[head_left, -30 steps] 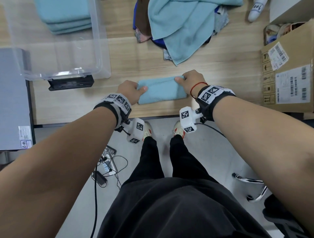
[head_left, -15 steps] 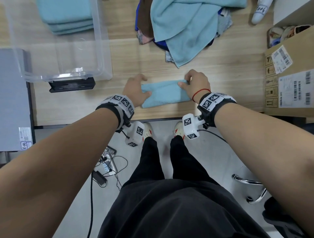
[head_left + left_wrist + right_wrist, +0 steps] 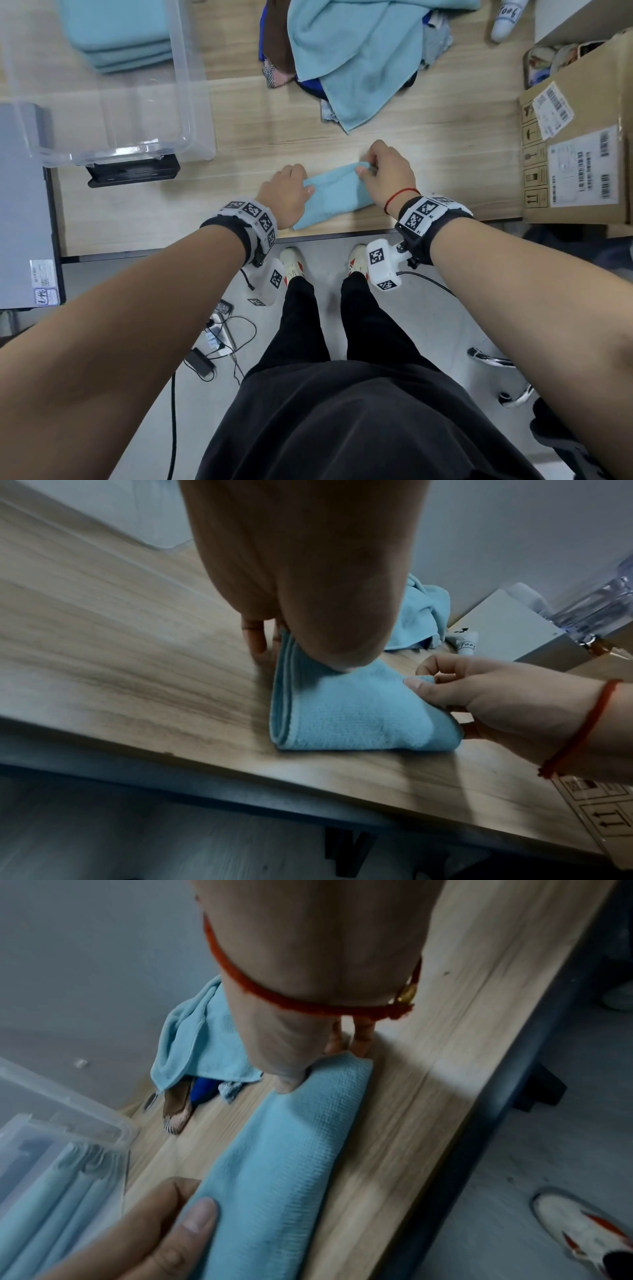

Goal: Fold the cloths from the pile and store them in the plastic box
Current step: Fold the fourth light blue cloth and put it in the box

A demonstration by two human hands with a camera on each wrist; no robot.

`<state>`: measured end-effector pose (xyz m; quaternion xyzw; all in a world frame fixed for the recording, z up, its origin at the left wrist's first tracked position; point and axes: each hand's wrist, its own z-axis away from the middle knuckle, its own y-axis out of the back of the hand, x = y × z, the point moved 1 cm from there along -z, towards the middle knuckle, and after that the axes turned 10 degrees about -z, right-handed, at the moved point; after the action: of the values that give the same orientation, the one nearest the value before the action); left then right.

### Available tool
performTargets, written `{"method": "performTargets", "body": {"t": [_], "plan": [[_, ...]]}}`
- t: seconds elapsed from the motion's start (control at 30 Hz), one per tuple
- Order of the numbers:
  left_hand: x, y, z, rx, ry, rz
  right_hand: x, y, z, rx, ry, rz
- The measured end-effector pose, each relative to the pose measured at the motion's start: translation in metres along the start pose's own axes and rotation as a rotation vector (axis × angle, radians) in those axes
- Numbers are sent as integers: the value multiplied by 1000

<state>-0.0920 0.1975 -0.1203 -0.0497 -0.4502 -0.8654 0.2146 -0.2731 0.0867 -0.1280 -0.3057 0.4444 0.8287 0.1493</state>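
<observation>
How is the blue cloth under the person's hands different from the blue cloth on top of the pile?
The cloth under the hands is folded into a compact layered rectangle near the table's front edge; the pile's top cloth is unfolded, draped loosely and rumpled. The folded one lies directly on the table; the other rests on other cloths. The left hand and right hand grip the folded one; nothing touches the other. Both are light blue.

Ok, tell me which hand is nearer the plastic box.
Left. The left hand holds the folded cloth's end on the side toward the plastic box; the right hand pinches the cloth's far end, farther from the box.
</observation>
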Motion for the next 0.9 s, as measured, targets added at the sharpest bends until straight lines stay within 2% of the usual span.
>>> {"method": "performTargets", "body": {"t": [0.07,0.2,0.33,0.57,0.7,0.9], "plan": [[7,3,1,-37,-11,37,0,2,2,5,-12,-150],[18,7,1,-166,-34,-71,-4,10,7,-50,-115,-523],[30,17,7,-173,-12,-52,-9,28,10,-94,-125,-607],[52,68,27,10,-9,-39,-24,72,11,-50,-40,-530],[64,110,38,106,4,-143,-45,104,6,-118,54,-384],[72,170,53,240,29,-297,-117,156,1,-302,396,-9]]}}
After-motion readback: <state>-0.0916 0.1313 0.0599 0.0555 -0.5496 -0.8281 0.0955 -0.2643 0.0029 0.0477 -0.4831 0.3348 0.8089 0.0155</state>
